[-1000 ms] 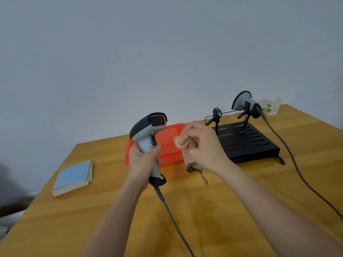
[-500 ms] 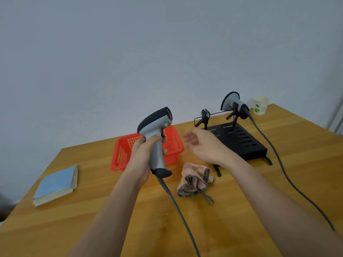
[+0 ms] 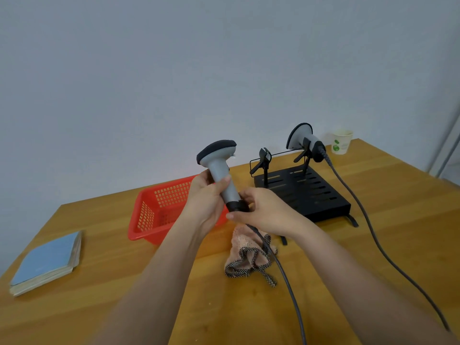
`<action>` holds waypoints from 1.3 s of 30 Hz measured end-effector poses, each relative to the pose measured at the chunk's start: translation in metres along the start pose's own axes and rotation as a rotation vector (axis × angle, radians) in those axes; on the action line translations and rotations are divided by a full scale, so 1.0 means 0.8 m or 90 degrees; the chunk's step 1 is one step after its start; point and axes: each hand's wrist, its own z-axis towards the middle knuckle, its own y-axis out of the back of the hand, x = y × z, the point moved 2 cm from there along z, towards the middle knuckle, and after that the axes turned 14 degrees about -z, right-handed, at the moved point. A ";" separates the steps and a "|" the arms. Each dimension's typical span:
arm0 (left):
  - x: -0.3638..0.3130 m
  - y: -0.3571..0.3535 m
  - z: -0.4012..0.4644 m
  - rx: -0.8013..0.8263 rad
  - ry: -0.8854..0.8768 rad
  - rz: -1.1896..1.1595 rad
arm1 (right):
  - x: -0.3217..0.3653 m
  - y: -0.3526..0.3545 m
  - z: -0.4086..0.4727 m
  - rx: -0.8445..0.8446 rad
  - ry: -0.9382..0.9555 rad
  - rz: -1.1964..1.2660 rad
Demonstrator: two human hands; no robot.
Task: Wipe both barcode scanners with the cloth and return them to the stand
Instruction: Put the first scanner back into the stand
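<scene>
Both hands, left hand [image 3: 206,200] and right hand [image 3: 261,211], grip one grey, black-capped scanner [image 3: 220,170]; a second scanner [image 3: 302,140] sits beyond on the stand [image 3: 306,192]; one cloth [image 3: 249,255] lies below.

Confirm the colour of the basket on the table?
Red-orange plastic basket with a perforated grid wall, seen in the head view, the only one.

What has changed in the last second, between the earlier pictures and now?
The right hand let go of the cloth, which now lies on the table, and took hold of the base of the scanner that the left hand holds. The second scanner stayed on the stand.
</scene>
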 end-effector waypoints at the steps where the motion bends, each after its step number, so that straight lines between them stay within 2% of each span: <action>1: 0.001 -0.005 0.004 0.003 -0.005 -0.008 | -0.004 0.000 0.003 -0.014 -0.005 0.013; 6: -0.003 -0.025 0.024 0.053 -0.022 0.026 | -0.016 0.008 0.016 -0.038 -0.030 0.201; 10: -0.005 -0.035 0.043 0.075 -0.035 0.063 | -0.030 0.027 0.027 -0.108 -0.068 0.223; 12: 0.000 -0.034 0.054 0.054 -0.044 0.123 | -0.041 0.038 0.033 -0.138 -0.094 0.228; 18: 0.041 -0.037 0.085 0.025 -0.071 0.438 | -0.072 0.059 0.047 -0.171 -0.105 0.270; 26: 0.091 -0.050 0.129 0.053 -0.096 0.605 | -0.110 0.058 0.062 -0.175 -0.101 0.299; 33: 0.122 -0.055 0.153 -0.025 -0.097 0.816 | -0.135 0.058 0.069 -0.156 -0.083 0.354; 39: 0.138 -0.054 0.165 -0.078 -0.053 0.850 | -0.147 0.054 0.077 -0.145 -0.068 0.389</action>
